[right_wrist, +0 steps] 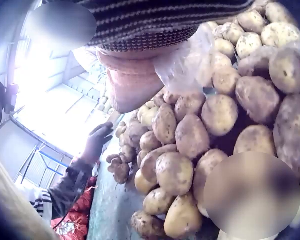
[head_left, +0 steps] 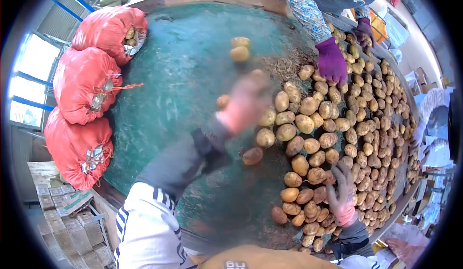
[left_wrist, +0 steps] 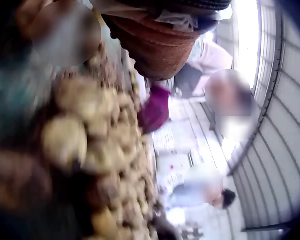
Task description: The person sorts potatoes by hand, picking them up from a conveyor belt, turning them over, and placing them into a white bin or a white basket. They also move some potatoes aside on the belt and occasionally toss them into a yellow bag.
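Note:
Potatoes (head_left: 308, 106) lie in a broad heap on a green-topped table (head_left: 169, 76). My left hand (head_left: 248, 102), in a pink and grey glove, is motion-blurred over the green surface at the heap's left edge. In the right wrist view its fingers look extended, with nothing seen in them. Two potatoes (head_left: 239, 53) lie apart beyond it, and a single potato (head_left: 223, 101) is beside its wrist. My right hand (head_left: 343, 195), gloved alike, rests on the near part of the heap with fingers spread over potatoes.
Three red mesh sacks (head_left: 87, 85) stand along the table's left edge. Across the table, another person's purple-gloved hand (head_left: 332, 62) reaches onto the heap beside dirt and debris (head_left: 284, 68). Stacked crates (head_left: 72, 233) are at lower left.

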`<state>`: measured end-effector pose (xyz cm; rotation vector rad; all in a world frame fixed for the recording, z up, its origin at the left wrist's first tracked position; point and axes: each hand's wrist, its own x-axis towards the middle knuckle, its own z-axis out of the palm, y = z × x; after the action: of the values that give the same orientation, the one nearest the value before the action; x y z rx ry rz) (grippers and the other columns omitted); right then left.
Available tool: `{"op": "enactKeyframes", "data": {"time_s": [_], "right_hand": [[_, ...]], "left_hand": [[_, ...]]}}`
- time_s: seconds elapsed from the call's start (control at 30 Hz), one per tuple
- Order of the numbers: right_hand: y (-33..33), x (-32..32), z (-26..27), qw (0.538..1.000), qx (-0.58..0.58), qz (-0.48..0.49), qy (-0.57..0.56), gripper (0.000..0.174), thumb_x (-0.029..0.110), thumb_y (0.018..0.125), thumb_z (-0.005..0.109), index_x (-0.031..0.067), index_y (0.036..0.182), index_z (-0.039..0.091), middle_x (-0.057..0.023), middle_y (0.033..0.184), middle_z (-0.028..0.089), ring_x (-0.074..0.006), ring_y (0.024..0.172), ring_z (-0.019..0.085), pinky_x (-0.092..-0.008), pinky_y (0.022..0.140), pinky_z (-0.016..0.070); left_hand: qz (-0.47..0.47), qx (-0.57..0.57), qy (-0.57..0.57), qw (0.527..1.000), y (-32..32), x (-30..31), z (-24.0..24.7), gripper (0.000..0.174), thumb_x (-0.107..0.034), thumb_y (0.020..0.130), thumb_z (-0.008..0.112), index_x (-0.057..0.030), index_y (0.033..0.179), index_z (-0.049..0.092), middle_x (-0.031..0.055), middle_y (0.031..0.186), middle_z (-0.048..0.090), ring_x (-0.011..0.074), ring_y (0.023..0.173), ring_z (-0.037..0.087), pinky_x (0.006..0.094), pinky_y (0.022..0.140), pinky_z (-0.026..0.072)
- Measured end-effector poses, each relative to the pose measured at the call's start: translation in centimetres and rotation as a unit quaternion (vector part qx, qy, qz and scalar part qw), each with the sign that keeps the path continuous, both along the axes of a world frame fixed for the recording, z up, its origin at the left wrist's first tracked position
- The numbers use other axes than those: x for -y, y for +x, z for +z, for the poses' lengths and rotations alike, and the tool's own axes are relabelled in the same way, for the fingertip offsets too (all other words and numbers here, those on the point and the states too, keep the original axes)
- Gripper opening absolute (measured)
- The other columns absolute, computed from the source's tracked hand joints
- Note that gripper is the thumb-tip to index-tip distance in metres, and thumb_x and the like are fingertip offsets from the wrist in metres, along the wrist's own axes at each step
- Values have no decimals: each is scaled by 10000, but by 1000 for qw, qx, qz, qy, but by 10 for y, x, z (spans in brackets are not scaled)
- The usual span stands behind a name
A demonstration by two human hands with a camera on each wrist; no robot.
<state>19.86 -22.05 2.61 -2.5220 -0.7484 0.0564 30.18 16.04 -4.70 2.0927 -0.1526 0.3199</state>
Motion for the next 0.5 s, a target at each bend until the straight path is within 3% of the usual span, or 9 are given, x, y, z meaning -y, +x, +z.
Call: {"op": "enactKeyframes", "data": {"time_s": [0.03,0.07,0.1,0.17,0.27,0.37,0.4,0.43,0.5], "right_hand": [[-4,0,-7,1000,-9,7,13,492,12,785,638,13,1268,545,-243,1343,498,-422,1206,493,-484,1041,392],[-9,-1,-12,999,-17,12,26,500,14,776,649,20,1266,549,-240,1334,507,-424,1191,504,-487,1037,392],[-16,-1,-14,999,-28,15,36,508,15,767,659,28,1264,553,-238,1326,516,-425,1177,515,-491,1033,392],[-20,-2,-11,999,-30,13,15,504,19,763,675,50,1254,565,-218,1317,538,-428,1200,526,-508,1013,400],[-23,1,-11,999,-49,5,3,476,26,784,677,55,1247,569,-205,1325,546,-425,1250,517,-496,995,419],[-23,2,-13,997,-69,-4,18,466,28,791,673,48,1245,570,-209,1327,545,-428,1248,515,-493,1007,413],[-23,3,-15,998,-64,-5,21,469,26,794,670,44,1252,571,-211,1336,539,-425,1260,505,-493,1011,412],[-24,3,-15,998,-65,-8,26,471,26,796,669,43,1257,571,-213,1337,539,-426,1257,507,-495,1013,411],[-25,3,-14,997,-62,-14,36,477,26,800,666,43,1266,570,-215,1338,538,-428,1250,512,-500,1017,410]], "left_hand": [[77,26,176,981,29,-26,9,370,-192,857,666,-42,1193,637,191,1271,622,379,1148,600,442,996,479],[109,53,221,968,55,-46,19,384,-171,842,665,-35,1200,647,194,1201,665,412,1069,631,455,972,501],[149,19,283,947,74,-62,10,471,-165,820,673,-56,1273,610,201,1263,629,403,1128,604,449,1007,481],[114,-31,274,955,107,-92,-17,550,-179,807,689,-92,1337,569,201,1295,607,412,1159,581,443,1029,466],[129,-57,300,943,122,-92,-20,583,-208,817,706,-112,1367,539,203,1335,576,407,1191,561,444,1037,457],[125,-75,276,950,120,-88,-24,517,-331,866,650,-120,1325,537,268,1310,560,420,1116,605,487,960,501],[71,-139,221,963,121,-94,-31,604,-380,875,674,-112,1389,504,262,1362,539,413,1145,604,480,966,502],[38,-164,84,982,113,-87,-24,639,-385,881,675,-116,1426,475,243,1385,535,407,1174,593,477,982,495],[-32,-200,-191,960,64,-50,-9,713,-395,893,677,-123,1499,415,205,1430,528,395,1233,572,472,1014,479]]}}
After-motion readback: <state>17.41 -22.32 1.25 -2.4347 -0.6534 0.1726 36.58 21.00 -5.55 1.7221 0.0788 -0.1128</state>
